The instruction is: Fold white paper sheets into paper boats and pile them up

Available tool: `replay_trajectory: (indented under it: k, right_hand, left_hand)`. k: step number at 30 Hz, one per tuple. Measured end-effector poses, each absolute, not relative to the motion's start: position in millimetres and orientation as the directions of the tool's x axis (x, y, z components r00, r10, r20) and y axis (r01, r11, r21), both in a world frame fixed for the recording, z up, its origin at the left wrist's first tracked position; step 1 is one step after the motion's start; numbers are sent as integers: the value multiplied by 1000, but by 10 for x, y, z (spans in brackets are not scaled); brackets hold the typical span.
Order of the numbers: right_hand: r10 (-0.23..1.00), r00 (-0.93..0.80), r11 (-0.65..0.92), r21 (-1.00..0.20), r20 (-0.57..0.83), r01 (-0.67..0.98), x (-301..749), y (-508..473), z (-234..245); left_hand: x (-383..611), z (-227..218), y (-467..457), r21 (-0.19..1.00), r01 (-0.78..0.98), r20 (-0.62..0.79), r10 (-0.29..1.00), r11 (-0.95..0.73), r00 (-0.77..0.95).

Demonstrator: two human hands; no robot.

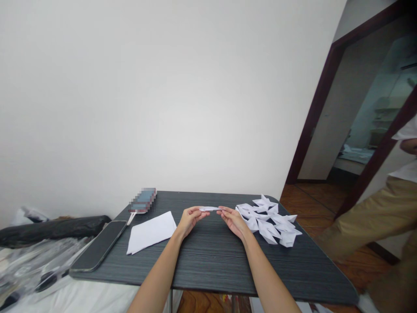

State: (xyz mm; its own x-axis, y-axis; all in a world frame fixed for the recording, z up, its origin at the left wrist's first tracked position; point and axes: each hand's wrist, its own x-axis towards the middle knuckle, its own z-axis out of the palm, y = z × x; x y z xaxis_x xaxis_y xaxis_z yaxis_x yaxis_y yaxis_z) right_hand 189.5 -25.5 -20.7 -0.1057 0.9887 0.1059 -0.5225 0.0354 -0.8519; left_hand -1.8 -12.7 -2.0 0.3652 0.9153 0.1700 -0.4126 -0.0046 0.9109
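A narrow folded strip of white paper (pixel 209 209) is stretched between my two hands, just above the dark table. Its left end is pinched by my left hand (pixel 192 219). At the other end, the fingers of my right hand (pixel 233 221) close on it. To the right lies a pile of folded white paper pieces (pixel 269 219) with pointed tips, close to my right hand. Left of my left hand rests a small stack of white paper sheets (pixel 151 232).
The dark table (pixel 215 269) stands against a white wall. A black phone (pixel 99 245) lies at its left edge, with a blurred-out device (pixel 143 201) behind it. Plastic-wrapped items (pixel 39 261) lie on the left. At right, a person in tan trousers (pixel 365 213) is near a doorway.
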Motion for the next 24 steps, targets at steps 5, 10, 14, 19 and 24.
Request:
replay_trajectory:
  k: [5,10,14,19,24]
  right_hand:
    - [994,-39,71,-890,99,-450,1860,-214,-252]
    - [992,44,126,-925,118,-360,1808,-170,-315]
    - [985,88,166,-939,147,-301,1779,-139,-340]
    - [975,102,217,-939,197,-267,1762,-120,-337]
    - [965,139,252,-936,223,-246,1763,-116,-329]
  left_hand:
    - [-7,-45,-119,945,-323,171,923,-54,345]
    - [-17,-112,-41,969,-189,209,938,-161,275]
    - [-6,-114,-21,965,-178,238,929,-192,283]
    - [34,-104,-55,940,-165,329,919,-298,219]
    - [47,-135,-61,929,-43,368,909,-367,198]
